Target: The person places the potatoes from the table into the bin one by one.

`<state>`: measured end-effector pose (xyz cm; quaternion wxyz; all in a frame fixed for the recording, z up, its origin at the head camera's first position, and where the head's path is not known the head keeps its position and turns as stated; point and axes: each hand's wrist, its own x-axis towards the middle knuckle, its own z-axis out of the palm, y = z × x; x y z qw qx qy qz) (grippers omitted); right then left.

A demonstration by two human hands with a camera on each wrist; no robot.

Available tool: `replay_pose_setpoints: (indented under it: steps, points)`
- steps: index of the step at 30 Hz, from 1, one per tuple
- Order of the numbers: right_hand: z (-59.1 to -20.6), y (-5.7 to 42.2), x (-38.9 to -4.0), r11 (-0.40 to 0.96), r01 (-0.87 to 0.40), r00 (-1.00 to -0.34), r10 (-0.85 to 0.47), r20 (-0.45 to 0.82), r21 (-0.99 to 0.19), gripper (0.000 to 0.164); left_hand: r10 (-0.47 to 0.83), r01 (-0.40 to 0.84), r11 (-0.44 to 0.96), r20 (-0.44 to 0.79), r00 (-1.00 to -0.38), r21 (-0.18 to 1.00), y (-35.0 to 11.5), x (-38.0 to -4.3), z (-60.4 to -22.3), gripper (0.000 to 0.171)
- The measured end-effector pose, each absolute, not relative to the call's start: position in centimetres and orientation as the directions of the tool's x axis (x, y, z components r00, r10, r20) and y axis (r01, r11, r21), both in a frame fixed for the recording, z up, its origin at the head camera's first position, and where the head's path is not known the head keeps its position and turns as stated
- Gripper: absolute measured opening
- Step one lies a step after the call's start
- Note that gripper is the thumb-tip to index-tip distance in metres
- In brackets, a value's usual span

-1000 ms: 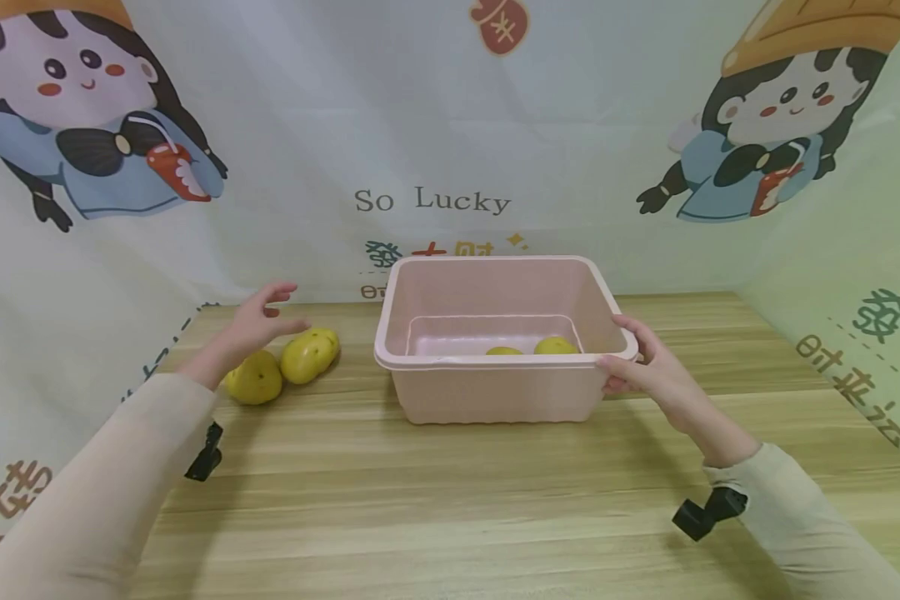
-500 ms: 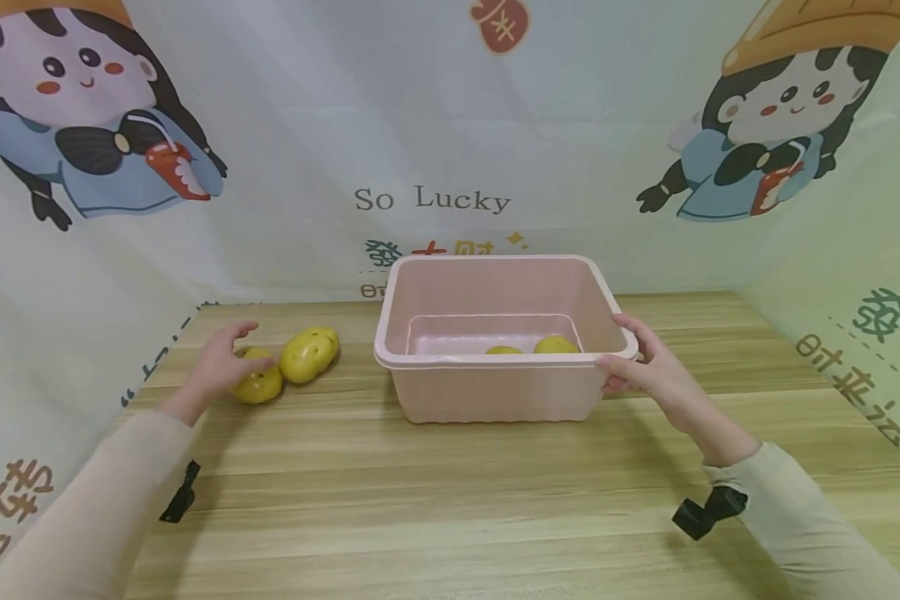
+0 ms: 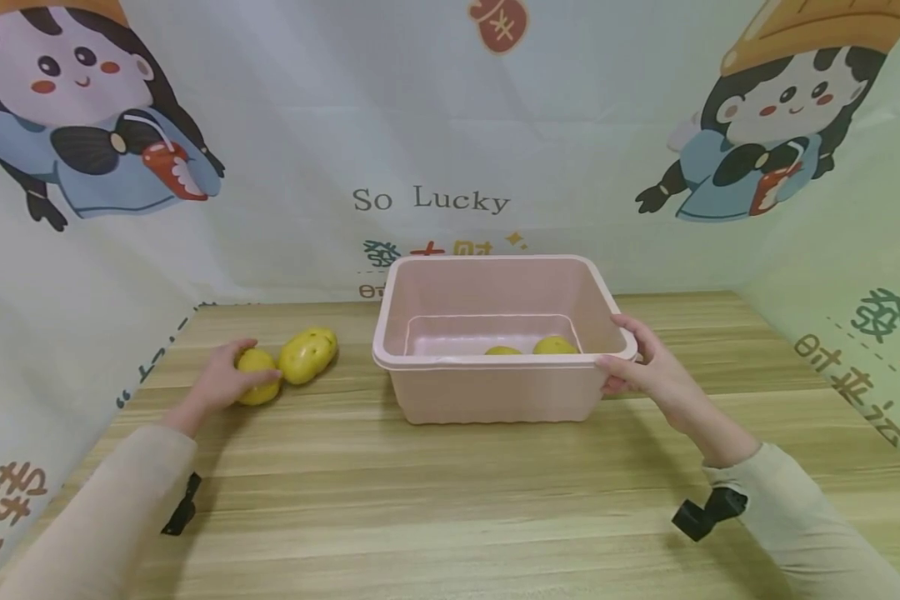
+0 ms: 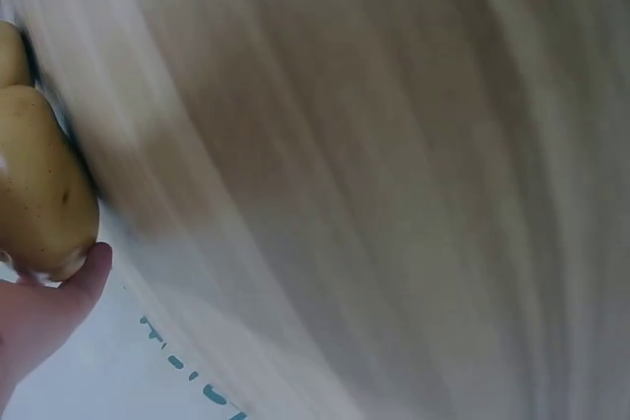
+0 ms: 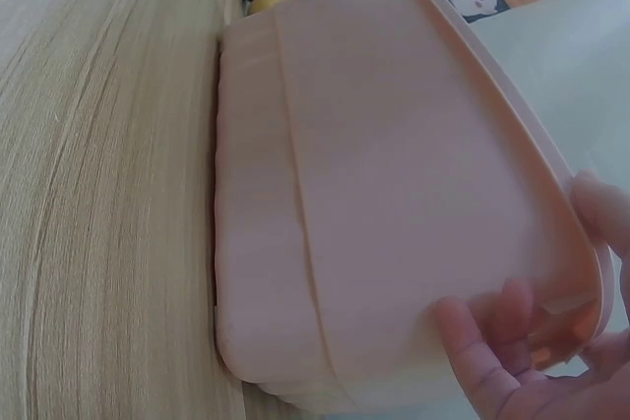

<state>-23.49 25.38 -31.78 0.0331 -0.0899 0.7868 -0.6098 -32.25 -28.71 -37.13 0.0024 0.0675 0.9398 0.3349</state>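
My left hand (image 3: 219, 380) curls its thumb and fingers around the left one of two yellow potatoes; this potato (image 3: 255, 361) rests on the wooden table. Right beside it lies the second potato (image 3: 307, 356). In the left wrist view the gripped potato (image 4: 39, 184) is at the left edge, with a finger against its lower end. My right hand (image 3: 654, 373) grips the right corner of a pink plastic basin (image 3: 495, 392). Two more potatoes show partly over the front rim inside, one potato (image 3: 556, 345) being farther right. In the right wrist view, fingers (image 5: 468, 346) press the basin's side wall.
The wooden table (image 3: 450, 500) extends in front of the basin. Behind it and on both sides hangs a pale printed cloth (image 3: 435, 125) with cartoon figures and lettering. A black wrist mount (image 3: 708, 512) hangs under each sleeve.
My left hand has come down leftward from above the two potatoes and has taken hold of the left one. My right hand and the basin stay in place.
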Motion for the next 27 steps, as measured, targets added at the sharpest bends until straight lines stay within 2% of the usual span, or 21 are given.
replay_pose_setpoints:
  steps: [9, 20, 27]
  points:
    - [-31.74, 25.35, -23.47, 0.243, -0.100, -0.981, -0.184, 0.055, -0.965, 0.072, 0.125, 0.112, 0.703, 0.033, -0.992, 0.702, -28.62, -32.08, -37.80, 0.087]
    - [-31.70, 25.46, -23.58, 0.247, -0.092, -0.983, -0.180, 0.048, -0.965, 0.072, 0.151, 0.135, 0.741, 0.034, -0.988, 0.658, -28.76, -31.73, -38.07, 0.108]
    - [-31.74, 25.42, -23.52, 0.240, -0.092, -0.982, -0.183, 0.048, -0.966, 0.072, 0.142, 0.122, 0.744, 0.023, -0.990, 0.656, -28.63, -31.47, -38.11, 0.110]
